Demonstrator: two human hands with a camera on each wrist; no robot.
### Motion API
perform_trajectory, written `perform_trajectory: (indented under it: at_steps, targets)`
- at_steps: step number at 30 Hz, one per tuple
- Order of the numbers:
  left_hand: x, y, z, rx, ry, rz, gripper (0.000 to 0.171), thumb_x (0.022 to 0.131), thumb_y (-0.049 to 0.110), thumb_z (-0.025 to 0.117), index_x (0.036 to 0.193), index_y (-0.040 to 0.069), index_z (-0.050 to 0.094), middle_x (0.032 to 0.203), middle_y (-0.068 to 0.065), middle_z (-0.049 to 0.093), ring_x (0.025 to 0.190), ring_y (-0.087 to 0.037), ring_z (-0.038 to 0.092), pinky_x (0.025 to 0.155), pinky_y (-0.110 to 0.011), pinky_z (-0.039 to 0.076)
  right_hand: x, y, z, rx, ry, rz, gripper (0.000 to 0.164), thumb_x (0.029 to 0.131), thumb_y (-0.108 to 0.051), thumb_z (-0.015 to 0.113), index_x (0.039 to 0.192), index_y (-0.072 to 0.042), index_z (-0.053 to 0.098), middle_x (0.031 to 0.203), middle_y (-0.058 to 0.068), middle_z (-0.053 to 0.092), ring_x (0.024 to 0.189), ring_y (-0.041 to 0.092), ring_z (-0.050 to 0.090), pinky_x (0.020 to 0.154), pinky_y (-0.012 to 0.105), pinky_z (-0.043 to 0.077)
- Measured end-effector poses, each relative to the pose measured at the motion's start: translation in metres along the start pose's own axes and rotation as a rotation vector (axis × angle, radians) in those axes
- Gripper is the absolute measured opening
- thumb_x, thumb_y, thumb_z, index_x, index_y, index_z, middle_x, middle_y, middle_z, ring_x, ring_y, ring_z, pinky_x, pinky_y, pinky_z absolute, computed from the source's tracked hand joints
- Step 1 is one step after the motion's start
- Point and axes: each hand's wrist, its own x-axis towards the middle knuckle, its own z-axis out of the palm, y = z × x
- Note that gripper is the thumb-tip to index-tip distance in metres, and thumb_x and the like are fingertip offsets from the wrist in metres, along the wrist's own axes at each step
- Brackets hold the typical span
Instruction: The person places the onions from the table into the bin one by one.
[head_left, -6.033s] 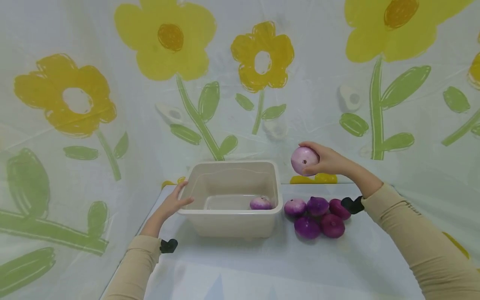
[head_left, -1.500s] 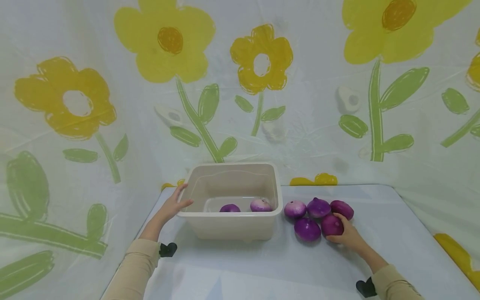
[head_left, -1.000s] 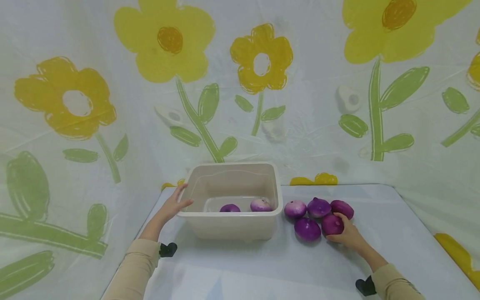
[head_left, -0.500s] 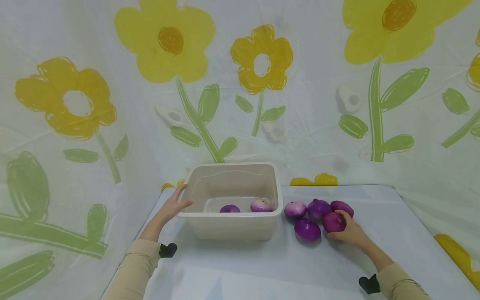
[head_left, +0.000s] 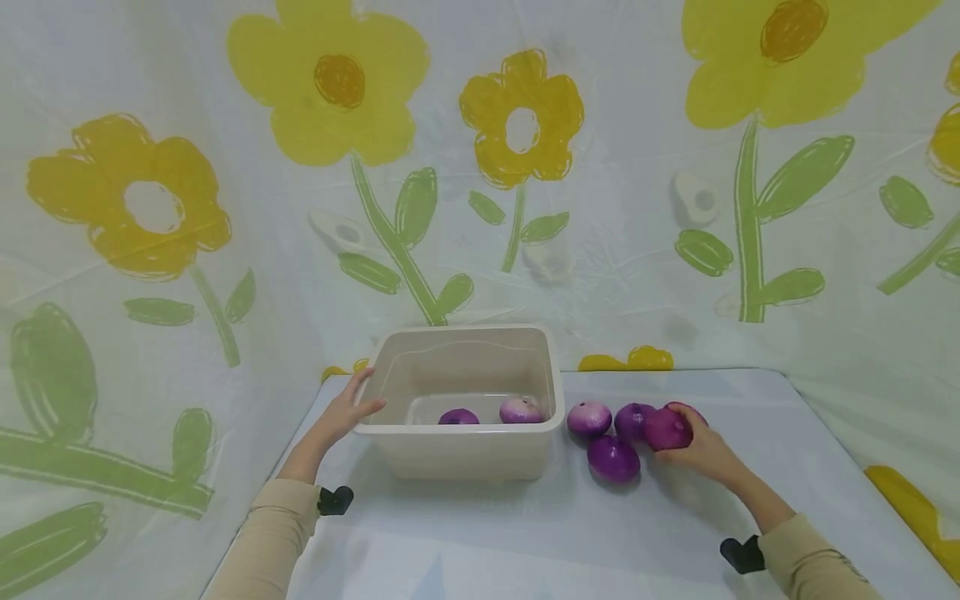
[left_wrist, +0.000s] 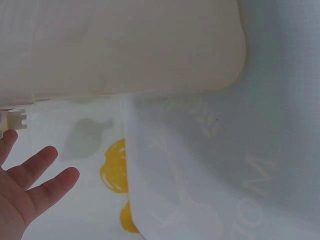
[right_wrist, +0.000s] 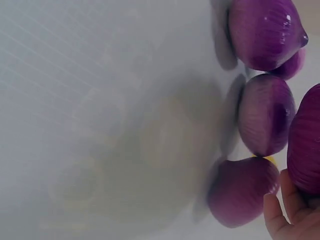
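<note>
My right hand (head_left: pixel 708 457) grips a red onion (head_left: pixel 667 430) just above the other onions on the table. In the right wrist view this onion (right_wrist: pixel 307 142) is at the right edge, with the fingers under it. My left hand (head_left: pixel 341 417) rests at the left side of a beige plastic bin (head_left: pixel 465 454), thumb at the rim. The left wrist view shows several of its fingers (left_wrist: pixel 52 184) straight and spread beneath the bin's rim. Inside the bin lie a dark purple onion (head_left: pixel 458 417) and a paler onion (head_left: pixel 521 410), both partly hidden by the front wall.
Right of the bin, a pale onion (head_left: pixel 589 419), a purple onion (head_left: pixel 633 422) and a darker one (head_left: pixel 613 460) lie close together on the white-covered table (head_left: pixel 525 533). Another onion (right_wrist: pixel 243 191) sits behind the held one. A flower-printed curtain (head_left: pixel 615 208) hangs behind the table.
A dark purple onion has joined the pale one in the bin. The right hand has taken hold of a red onion from the front of the group and raised it slightly. The left hand stays put.
</note>
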Motion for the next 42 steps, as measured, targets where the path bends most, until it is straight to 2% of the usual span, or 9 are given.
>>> perform_trajectory:
  at_steps: [10,20,27,34,42]
  targets:
    - [0.0,-0.001,0.0,0.005,-0.001,0.008,0.081,0.086,0.043,0.058,0.145,0.013,0.013,0.147,-0.027,0.02,0.128,-0.05,0.028,0.097,-0.065,0.028,0.006,-0.021,-0.018,-0.025,-0.028,0.0,0.09,0.075,-0.034,0.072,0.138,0.001,0.018,0.128,0.037,0.036,0.111,0.051,0.042,0.085,0.058,0.044]
    - [-0.001,0.001,0.001,-0.002,-0.009,-0.012,0.081,0.086,0.044,0.057,0.146,0.014,0.011,0.148,-0.026,0.018,0.129,-0.05,0.026,0.097,-0.066,0.027,0.022,-0.047,-0.036,-0.063,-0.039,-0.016,0.091,0.077,-0.035,0.07,0.139,0.004,0.015,0.129,0.037,0.035,0.111,0.051,0.042,0.085,0.059,0.044]
    - [-0.001,0.004,0.0,-0.009,-0.004,-0.016,0.081,0.085,0.044,0.058,0.145,0.014,0.012,0.148,-0.026,0.017,0.129,-0.05,0.025,0.098,-0.065,0.026,0.035,-0.07,-0.045,-0.076,-0.023,-0.074,0.091,0.076,-0.036,0.071,0.138,0.002,0.017,0.127,0.034,0.039,0.111,0.049,0.044,0.086,0.06,0.042]
    - [-0.002,0.004,-0.002,0.011,0.001,-0.003,0.08,0.086,0.042,0.058,0.145,0.013,0.013,0.147,-0.027,0.019,0.129,-0.05,0.025,0.099,-0.065,0.025,0.049,-0.095,-0.048,-0.067,-0.002,-0.136,0.086,0.077,-0.031,0.071,0.139,0.0,0.02,0.129,0.031,0.04,0.113,0.045,0.045,0.09,0.056,0.042]
    - [0.0,0.003,-0.001,0.022,0.003,-0.009,0.08,0.086,0.042,0.058,0.145,0.012,0.013,0.147,-0.027,0.018,0.129,-0.051,0.024,0.1,-0.064,0.024,0.065,-0.126,-0.045,-0.062,-0.028,-0.154,0.086,0.078,-0.034,0.07,0.14,-0.002,0.02,0.132,0.028,0.04,0.113,0.042,0.046,0.091,0.053,0.043]
